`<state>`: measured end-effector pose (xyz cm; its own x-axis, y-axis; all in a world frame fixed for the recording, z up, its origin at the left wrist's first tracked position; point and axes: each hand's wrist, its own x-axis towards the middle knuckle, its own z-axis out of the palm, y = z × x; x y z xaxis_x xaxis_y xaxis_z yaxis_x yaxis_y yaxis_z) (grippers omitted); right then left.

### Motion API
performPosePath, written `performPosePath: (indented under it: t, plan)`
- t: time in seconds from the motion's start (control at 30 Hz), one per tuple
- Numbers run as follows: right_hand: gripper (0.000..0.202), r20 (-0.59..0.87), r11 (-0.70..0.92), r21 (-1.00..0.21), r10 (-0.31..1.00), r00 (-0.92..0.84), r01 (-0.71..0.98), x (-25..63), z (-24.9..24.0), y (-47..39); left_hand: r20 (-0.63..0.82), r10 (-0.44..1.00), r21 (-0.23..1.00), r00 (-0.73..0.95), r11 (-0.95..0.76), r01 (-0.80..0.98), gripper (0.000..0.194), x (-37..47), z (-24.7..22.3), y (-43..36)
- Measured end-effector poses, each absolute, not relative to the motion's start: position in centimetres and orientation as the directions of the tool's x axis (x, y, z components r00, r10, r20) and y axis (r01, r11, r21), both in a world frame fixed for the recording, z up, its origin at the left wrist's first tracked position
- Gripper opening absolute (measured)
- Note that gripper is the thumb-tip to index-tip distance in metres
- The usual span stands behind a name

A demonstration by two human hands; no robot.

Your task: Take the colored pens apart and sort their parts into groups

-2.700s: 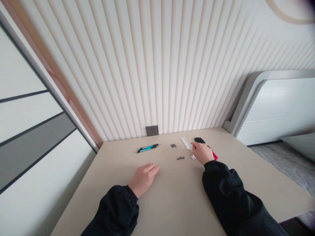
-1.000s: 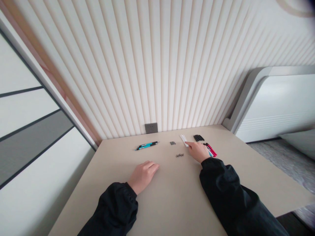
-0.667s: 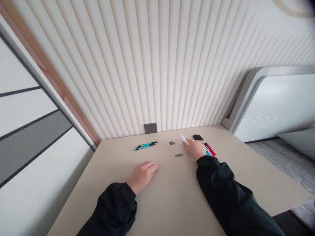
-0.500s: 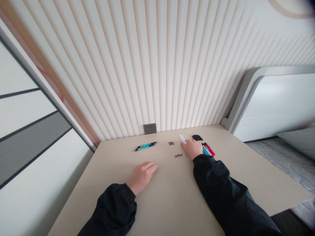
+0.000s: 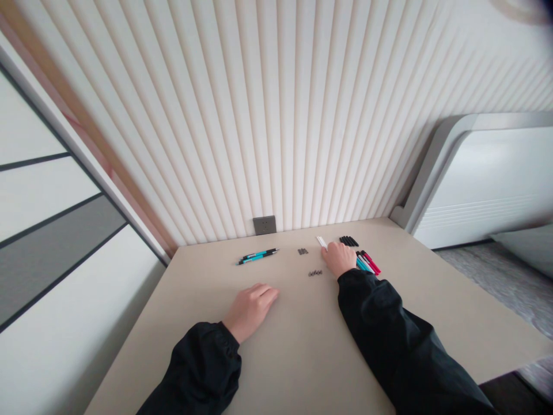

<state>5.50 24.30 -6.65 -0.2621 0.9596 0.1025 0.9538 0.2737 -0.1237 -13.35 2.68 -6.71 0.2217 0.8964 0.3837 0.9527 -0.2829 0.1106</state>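
My right hand is over the near ends of some thin white sticks, its fingers bent and their tips hidden. Just right of it lie several black pieces and a group of teal, white and red pen barrels. My left hand rests on the table, fingers together and slightly curled, with nothing visible in it. Two teal and black pens lie behind it. Small dark pieces form two groups, one farther back and one nearer.
The beige table meets a ribbed wall with a dark socket. A white panelled cabinet stands at the left. At the right are a pale headboard and a grey bed surface.
Fewer white sticks show beside my right hand, which has shifted slightly over them. My left hand stays in place. The view has turned a little.
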Motion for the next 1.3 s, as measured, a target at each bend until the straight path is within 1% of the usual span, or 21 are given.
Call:
performPosePath:
  t: [0.17, 0.23, 0.3, 0.4, 0.5, 0.6, 0.7, 0.77, 0.8, 0.87, 0.97, 1.07, 1.13, 1.23, 1.3]
  plan:
    - [0.04, 0.145, 0.306, -0.157, 0.948, -0.285, 0.939, 7.3, -5.3, 24.5, 0.355, 0.912, 0.104, 0.204, -0.256, 0.961, 0.022, -13.3, -6.6, 2.6]
    - [0.039, 0.163, 0.337, -0.194, 0.937, -0.308, 0.921, 8.6, -4.9, 24.5, 0.355, 0.912, 0.102, 0.207, -0.258, 0.961, 0.021, -13.4, -6.6, 2.5]
    - [0.036, 0.183, 0.363, -0.262, 0.929, -0.323, 0.894, 9.9, -5.0, 24.4, 0.359, 0.908, 0.102, 0.214, -0.266, 0.959, 0.02, -13.4, -6.6, 2.5]
    - [0.033, 0.234, 0.372, -0.4, 0.925, -0.3, 0.837, 11.1, -5.5, 24.3, 0.36, 0.908, 0.09, 0.212, -0.26, 0.961, 0.019, -13.4, -6.6, 2.5]
    - [0.038, 0.292, 0.391, -0.526, 0.917, -0.272, 0.755, 11.3, -6.0, 24.4, 0.361, 0.909, 0.075, 0.21, -0.253, 0.965, 0.019, -13.4, -6.8, 2.5]
    - [0.044, 0.377, 0.45, -0.661, 0.891, -0.253, 0.601, 10.5, -6.0, 24.0, 0.377, 0.901, 0.07, 0.214, -0.258, 0.964, 0.021, -13.6, -7.0, 2.5]
    - [0.047, 0.476, 0.531, -0.767, 0.847, -0.235, 0.361, 8.9, -5.6, 21.7, 0.389, 0.901, 0.088, 0.19, -0.241, 0.966, 0.029, -13.8, -7.3, 2.5]
    - [0.05, 0.506, 0.569, -0.801, 0.81, -0.297, 0.187, 7.4, -5.5, 19.2, 0.404, 0.899, 0.118, 0.169, -0.235, 0.965, 0.034, -13.9, -7.4, 2.5]
    - [0.05, 0.506, 0.566, -0.819, 0.79, -0.347, 0.093, 6.7, -5.5, 17.8, 0.412, 0.897, 0.139, 0.16, -0.235, 0.962, 0.036, -13.8, -7.3, 2.5]
    - [0.05, 0.482, 0.508, -0.858, 0.747, -0.458, -0.073, 5.2, -5.8, 15.1, 0.426, 0.894, 0.185, 0.137, -0.235, 0.954, 0.034, -13.7, -7.0, 2.4]
    - [0.05, 0.459, 0.425, -0.883, 0.694, -0.555, -0.198, 3.6, -6.6, 11.9, 0.44, 0.891, 0.237, 0.112, -0.236, 0.942, 0.027, -13.3, -6.2, 2.1]
    - [0.05, 0.475, 0.443, -0.871, 0.65, -0.593, -0.213, 2.9, -7.1, 10.2, 0.448, 0.886, 0.26, 0.117, -0.255, 0.931, 0.023, -13.1, -5.7, 1.8]
    - [0.05, 0.47, 0.473, -0.863, 0.624, -0.625, -0.177, 2.8, -7.1, 9.6, 0.452, 0.884, 0.255, 0.117, -0.254, 0.933, 0.018, -13.0, -5.7, 1.7]
    - [0.048, 0.433, 0.512, -0.854, 0.595, -0.678, -0.096, 2.9, -6.6, 9.5, 0.451, 0.886, 0.2, 0.104, -0.213, 0.956, 0.019, -13.1, -6.0, 1.8]
    - [0.043, 0.41, 0.539, -0.842, 0.621, -0.668, -0.015, 3.1, -6.3, 9.7, 0.455, 0.886, 0.161, 0.089, -0.181, 0.97, 0.021, -13.2, -6.2, 1.9]
